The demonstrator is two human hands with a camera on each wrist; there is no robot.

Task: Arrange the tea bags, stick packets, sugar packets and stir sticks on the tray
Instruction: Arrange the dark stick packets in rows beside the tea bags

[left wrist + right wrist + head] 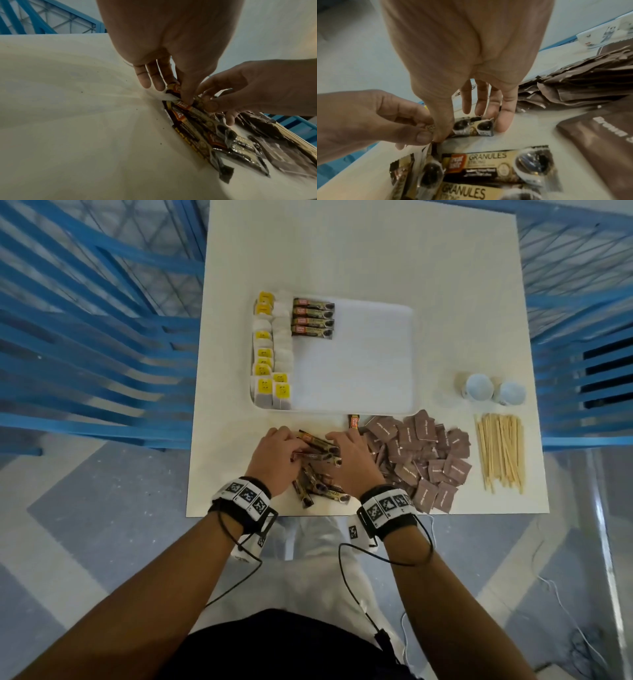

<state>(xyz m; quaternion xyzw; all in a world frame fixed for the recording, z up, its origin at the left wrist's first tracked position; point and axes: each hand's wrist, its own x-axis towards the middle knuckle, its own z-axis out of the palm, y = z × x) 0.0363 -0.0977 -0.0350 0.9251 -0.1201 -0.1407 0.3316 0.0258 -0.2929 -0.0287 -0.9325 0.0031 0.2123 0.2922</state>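
Note:
A white tray [359, 357] lies mid-table. Tea bags [270, 354] with yellow tags fill its left edge, and a short row of stick packets [312, 318] lies at its top left. Near the table's front edge, my left hand [277, 453] [175, 94] and right hand [349, 457] [471, 121] both pinch a small bunch of stick packets [317, 448] [192, 115] [474, 127], one hand at each end. More loose stick packets [318, 491] [496, 166] lie under my wrists. Brown sugar packets [418, 453] [582, 86] are heaped to the right, and stir sticks [501, 451] lie beyond them.
Two paper cups [478, 386] lie on their sides right of the tray. One stick packet [354, 421] sits alone by the tray's front rim. Blue slatted frames [85, 354] flank the white table [342, 251] on both sides.

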